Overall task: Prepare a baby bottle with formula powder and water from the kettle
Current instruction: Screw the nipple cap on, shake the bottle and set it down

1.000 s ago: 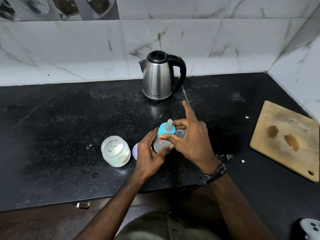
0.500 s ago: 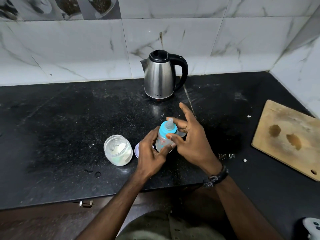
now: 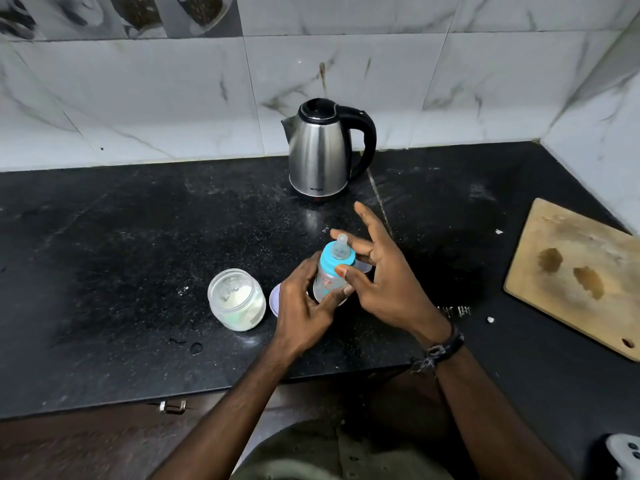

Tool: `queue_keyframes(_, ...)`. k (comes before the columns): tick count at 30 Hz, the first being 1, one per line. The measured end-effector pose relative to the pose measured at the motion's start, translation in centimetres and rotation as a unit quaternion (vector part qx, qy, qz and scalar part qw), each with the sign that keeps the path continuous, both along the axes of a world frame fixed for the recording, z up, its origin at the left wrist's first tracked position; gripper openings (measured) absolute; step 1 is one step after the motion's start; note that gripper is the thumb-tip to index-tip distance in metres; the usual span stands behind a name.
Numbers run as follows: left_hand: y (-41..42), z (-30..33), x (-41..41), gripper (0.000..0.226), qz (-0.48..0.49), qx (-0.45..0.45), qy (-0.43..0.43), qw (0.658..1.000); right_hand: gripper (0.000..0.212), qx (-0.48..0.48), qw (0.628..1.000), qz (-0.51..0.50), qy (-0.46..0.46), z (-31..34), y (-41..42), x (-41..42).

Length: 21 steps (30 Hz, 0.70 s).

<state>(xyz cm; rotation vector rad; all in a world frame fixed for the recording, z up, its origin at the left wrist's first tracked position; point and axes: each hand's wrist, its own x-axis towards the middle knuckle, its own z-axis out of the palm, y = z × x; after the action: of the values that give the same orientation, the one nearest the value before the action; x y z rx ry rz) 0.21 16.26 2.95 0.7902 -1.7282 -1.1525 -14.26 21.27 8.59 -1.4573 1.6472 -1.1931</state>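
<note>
A small clear baby bottle point(image 3: 327, 280) with a blue collar and a clear teat stands near the counter's front middle. My left hand point(image 3: 304, 306) grips the bottle's body from the left. My right hand point(image 3: 381, 271) pinches the blue collar between thumb and middle fingers, its index finger sticking straight out. An open glass jar of white formula powder point(image 3: 237, 299) stands to the left. Between jar and bottle a pale lid point(image 3: 273, 301) lies partly hidden. The steel kettle point(image 3: 320, 154) with a black handle stands at the back by the wall.
The black stone counter point(image 3: 121, 254) is dusted with powder and has a few drops near the jar. A wooden cutting board point(image 3: 575, 275) lies at the right. A white object point(image 3: 623, 455) shows at the bottom right corner. Marble tiles close off the back and right.
The bottle with both hands on it has come a little nearer the kettle. My right hand has turned on the collar, its fingers spreading wider.
</note>
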Motion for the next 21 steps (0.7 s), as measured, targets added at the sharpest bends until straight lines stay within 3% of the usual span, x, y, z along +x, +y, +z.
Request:
queue_keyframes(9, -0.1, -0.6, -0.3, 0.058, -0.01, -0.001, 0.012, 1.0, 0.088, -0.106, 0.966, -0.201, 0.125, 0.0, 0.2, 2.1)
queue_keyframes(11, -0.1, -0.5, -0.1, 0.058, -0.021, 0.009, 0.01, 1.0, 0.09, -0.093, 0.974, -0.177, 0.11, 0.1, 0.1, 1.8)
queue_keyframes(14, -0.5, -0.2, 0.2, 0.051, -0.067, 0.055, 0.003, 0.996, 0.093, 0.001, 0.999, -0.023, -0.048, 0.7, -0.3, 0.0)
queue_keyframes(17, -0.7, -0.2, 0.5, 0.048, -0.09, 0.074, -0.015, 0.993, 0.088, 0.058, 0.977, 0.108, -0.175, 0.7, -0.6, -1.8)
queue_keyframes(21, -0.6, -0.2, 0.6, 0.044, -0.087, 0.081, -0.017, 0.993, 0.079, 0.048, 0.981, 0.082, -0.171, 0.5, -0.6, -1.6)
